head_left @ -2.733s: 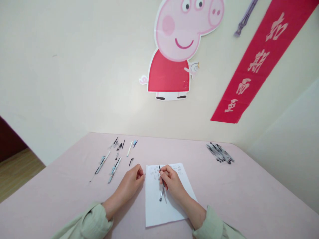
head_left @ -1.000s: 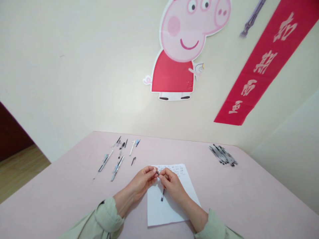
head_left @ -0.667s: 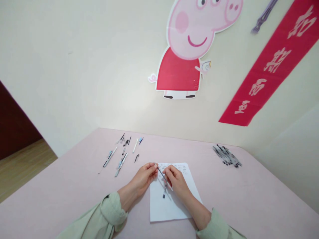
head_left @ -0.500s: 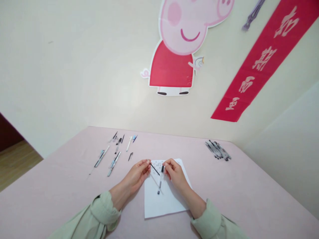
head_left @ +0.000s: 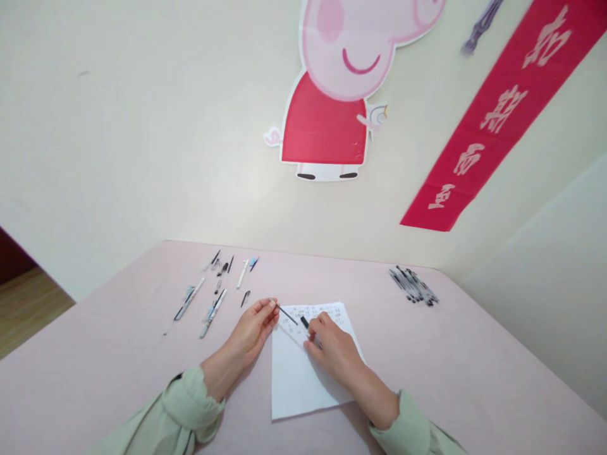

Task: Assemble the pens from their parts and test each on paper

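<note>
My left hand (head_left: 255, 330) pinches a thin dark pen refill (head_left: 288, 315) by one end; its other end points down to the right over the sheet of paper (head_left: 298, 392). My right hand (head_left: 333, 346) is closed around a pen barrel, whose black end (head_left: 304, 322) sticks out toward the refill's tip. The rest of the barrel is mostly hidden by my fingers. A small gap shows between the refill and the black end. Handwriting covers the top of the paper beneath both hands.
To the left lie a white pen (head_left: 242, 273), a black pen cap (head_left: 245, 298), and several pens and loose pen parts (head_left: 213, 313). A pile of pens (head_left: 414, 285) is at the back right. The pink tabletop (head_left: 142, 366) meets a wall bearing a pig cutout (head_left: 325, 129).
My right hand has turned the pen barrel, so its black end now tilts toward the refill, and the clear lower part is hidden. My left hand has shifted slightly left.
</note>
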A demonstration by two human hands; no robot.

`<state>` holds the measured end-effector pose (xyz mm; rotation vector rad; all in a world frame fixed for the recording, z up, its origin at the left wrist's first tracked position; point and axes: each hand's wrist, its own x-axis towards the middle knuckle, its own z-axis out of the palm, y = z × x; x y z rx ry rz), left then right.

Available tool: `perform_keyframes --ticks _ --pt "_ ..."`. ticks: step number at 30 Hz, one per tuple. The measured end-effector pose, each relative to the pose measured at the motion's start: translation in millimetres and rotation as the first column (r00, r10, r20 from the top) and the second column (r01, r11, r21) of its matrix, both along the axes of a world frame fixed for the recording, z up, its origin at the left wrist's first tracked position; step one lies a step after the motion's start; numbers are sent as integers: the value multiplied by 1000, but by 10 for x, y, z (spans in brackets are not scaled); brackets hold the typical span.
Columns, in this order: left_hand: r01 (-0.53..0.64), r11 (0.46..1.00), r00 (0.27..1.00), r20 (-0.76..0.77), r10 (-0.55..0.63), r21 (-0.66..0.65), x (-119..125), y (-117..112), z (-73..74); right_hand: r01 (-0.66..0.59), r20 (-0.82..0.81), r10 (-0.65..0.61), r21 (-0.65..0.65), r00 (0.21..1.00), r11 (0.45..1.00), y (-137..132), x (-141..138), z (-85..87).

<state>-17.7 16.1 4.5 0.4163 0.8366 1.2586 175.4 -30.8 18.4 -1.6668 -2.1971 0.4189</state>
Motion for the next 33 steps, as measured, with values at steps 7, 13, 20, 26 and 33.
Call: perform_keyframes --ticks 7,13,20,26,33 --pt "-165 986 985 -53 163 -27 -144 125 38 57 -181 -44 66 983 996 144 148 -188" --pt "-183 982 983 2 183 -45 -159 126 44 40 -364 17 149 931 988 180 107 -194" --pt "-207 977 978 -3 207 -39 -155 151 -7 87 -377 -13 180 926 980 136 97 -106" --pt "-227 973 974 -12 226 -32 -141 137 -2 78 -343 -19 159 939 984 114 92 -90" --pt "-242 970 970 -18 241 -31 -128 135 8 84 -322 -29 156 946 984 112 99 -91"
